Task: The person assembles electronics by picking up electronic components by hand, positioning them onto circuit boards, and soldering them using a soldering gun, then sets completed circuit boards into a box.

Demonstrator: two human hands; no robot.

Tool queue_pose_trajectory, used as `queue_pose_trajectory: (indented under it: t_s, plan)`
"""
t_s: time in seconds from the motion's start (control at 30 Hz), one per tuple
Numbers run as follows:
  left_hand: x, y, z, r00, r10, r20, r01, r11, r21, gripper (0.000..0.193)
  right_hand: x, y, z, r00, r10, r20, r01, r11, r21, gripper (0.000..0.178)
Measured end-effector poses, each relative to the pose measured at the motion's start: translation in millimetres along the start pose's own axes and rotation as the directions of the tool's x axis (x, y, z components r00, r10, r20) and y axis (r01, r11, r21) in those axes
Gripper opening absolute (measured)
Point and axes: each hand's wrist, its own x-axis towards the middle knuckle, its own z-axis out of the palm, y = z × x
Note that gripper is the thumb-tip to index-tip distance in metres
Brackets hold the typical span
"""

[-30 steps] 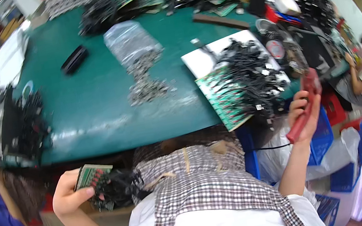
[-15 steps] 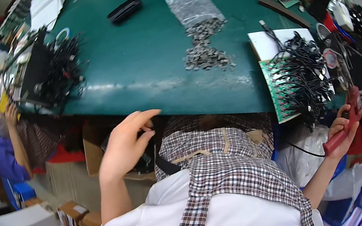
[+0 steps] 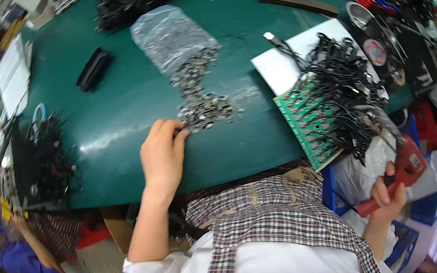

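Observation:
My left hand (image 3: 162, 155) is at the near left edge of a pile of small grey metal parts (image 3: 207, 110) on the green table. Its thumb and fingers close on a few of these parts at the fingertips; how many is hidden. The pile spills from the mouth of a clear plastic bag (image 3: 170, 35). My right hand (image 3: 389, 201) is wrapped round the handle of a red soldering gun (image 3: 409, 164), right of my lap. The gun's metal front end points up toward a green circuit board panel (image 3: 304, 124) with black cables (image 3: 341, 85) bunched on it.
The panel and cables lie partly on a white board (image 3: 277, 70). A dark bar (image 3: 297, 2) and a black case (image 3: 94, 69) lie farther back on the green table (image 3: 110, 117). More black cables (image 3: 46, 155) are heaped at left. A co-worker in purple (image 3: 26, 258) sits at far left.
My left hand has moved from before the table's edge forward to the pile. My right hand has brought the soldering gun inward, closer to the panel. The whole view has shifted.

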Motion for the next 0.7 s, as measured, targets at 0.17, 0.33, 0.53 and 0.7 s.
queue_pose_trajectory:
  t_s: [0.17,0.33,0.53,0.7]
  plan:
    - [11.7,-2.9,-4.8,0.939,0.33,0.093,-0.341,0.927,0.153,0.009,4.8,36.2,21.6,0.973,-0.077,-0.219,-0.004,0.937,-0.349,0.067]
    - [11.8,24.3,0.2,0.939,-0.259,0.228,0.345,0.68,-0.647,0.01,14.7,45.9,31.0,0.995,0.032,-0.097,-0.067,0.918,-0.391,0.067]
    - [24.1,81.9,50.1,0.809,-0.154,0.567,0.588,0.228,-0.776,0.013,22.1,45.9,37.2,0.976,0.139,-0.17,-0.208,0.835,-0.509,0.071]
    - [36.1,98.1,65.7,0.82,-0.147,0.554,0.57,0.301,-0.764,0.021,24.7,36.4,41.5,0.962,0.227,-0.151,-0.272,0.842,-0.467,0.066]
